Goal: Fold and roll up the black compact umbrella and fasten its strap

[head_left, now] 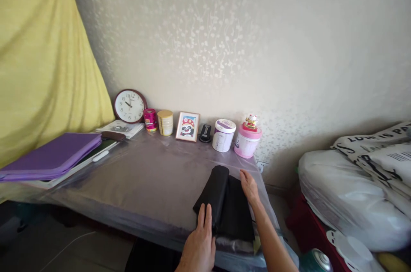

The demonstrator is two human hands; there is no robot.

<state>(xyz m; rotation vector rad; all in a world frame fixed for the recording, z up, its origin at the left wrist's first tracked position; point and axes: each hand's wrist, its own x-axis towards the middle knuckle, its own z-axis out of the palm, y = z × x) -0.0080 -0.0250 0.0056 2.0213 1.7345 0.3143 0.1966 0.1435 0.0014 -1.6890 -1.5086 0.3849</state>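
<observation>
A folded black sheet, perhaps cloth or a soft bag [236, 214], lies at the table's right front corner. Its left part is doubled over into a thick, rounded fold, while the right part lies flat. My left hand [201, 237] rests at the near end of that fold, fingers stretched out against it. At the far right edge of the sheet is my right hand [249, 188], its fingers extended and touching the black material. Neither hand grips anything that I can see.
Along the wall stand a clock [130, 106], a pink tin [150, 120], a yellow-lidded jar [165, 123], a panda picture frame [188, 126], a white tub [224, 136] and a pink tub [247, 142] topped by a cat figurine. Purple folders [51, 156] lie left; wrapped bedding [349, 195] sits right.
</observation>
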